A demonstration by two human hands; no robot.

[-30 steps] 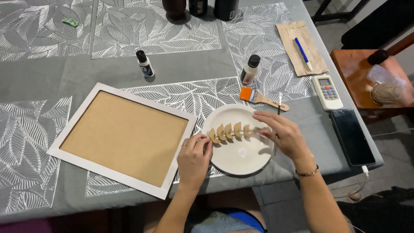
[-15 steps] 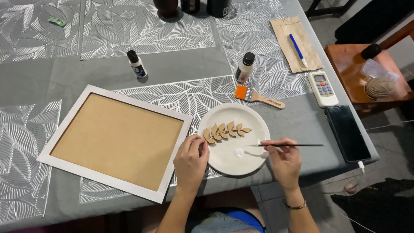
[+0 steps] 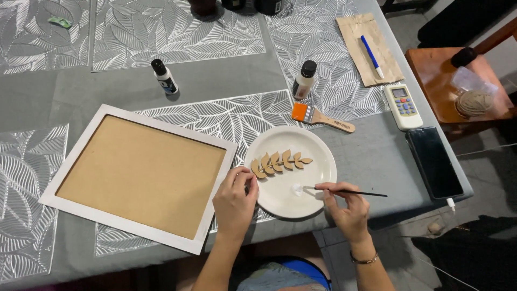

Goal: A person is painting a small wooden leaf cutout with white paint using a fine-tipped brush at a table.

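Note:
A white plate (image 3: 318,153) lies near the table's front edge with a wooden leaf-sprig cutout (image 3: 277,162) on it. My left hand (image 3: 234,202) pinches the stem end of the cutout at the plate's left rim. My right hand (image 3: 347,210) holds a thin black paintbrush (image 3: 350,192) whose tip touches a small white paint blob (image 3: 297,188) on the plate. To the left lies a white frame with a brown board (image 3: 140,175) inside it.
Two small black-capped paint bottles (image 3: 164,77) (image 3: 305,79), a flat orange-bristled brush (image 3: 322,117), a white remote (image 3: 403,106), a black phone (image 3: 433,160), and a brown paper bag with a blue pen (image 3: 371,54) lie on the grey table. A wooden stool (image 3: 439,81) stands at right.
My right hand left the cutout, took up the thin paintbrush and brought its tip to the white paint on the plate. My left hand stayed at the plate's left rim.

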